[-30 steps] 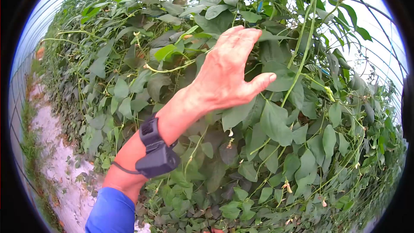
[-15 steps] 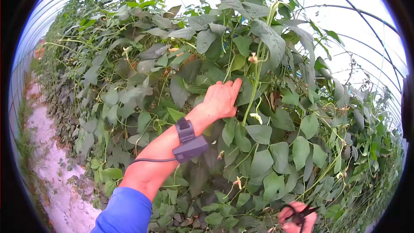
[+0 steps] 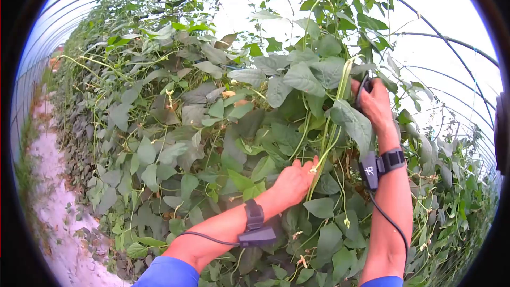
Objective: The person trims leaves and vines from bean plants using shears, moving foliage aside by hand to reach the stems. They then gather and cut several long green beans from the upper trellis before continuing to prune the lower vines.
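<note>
Long green bean pods (image 3: pixel 342 82) hang in a bunch from the vine, running down past broad leaves. My left hand (image 3: pixel 294 183) is at their lower part, its fingers curled against the pods and partly hidden by pods and leaves. A small pale flower (image 3: pixel 313 169) shows beside its fingertips. Higher up on the right, my right hand (image 3: pixel 376 105) grips black-handled scissors (image 3: pixel 364 88) close to the top of the bunch. The blades are hidden behind leaves and pods. A large drooping leaf (image 3: pixel 352 126) hangs between the two hands.
Dense bean vines (image 3: pixel 159 143) form a tall wall in front of me. A pale path (image 3: pixel 58 191) runs along the left. Curved tunnel hoops (image 3: pixel 451 40) arch overhead. Each wrist wears a dark strapped device with a cable, like the left one (image 3: pixel 257 237).
My right hand has risen with the scissors from the lower right to the upper part of the pods. My left hand sits lower in view, now against the pods.
</note>
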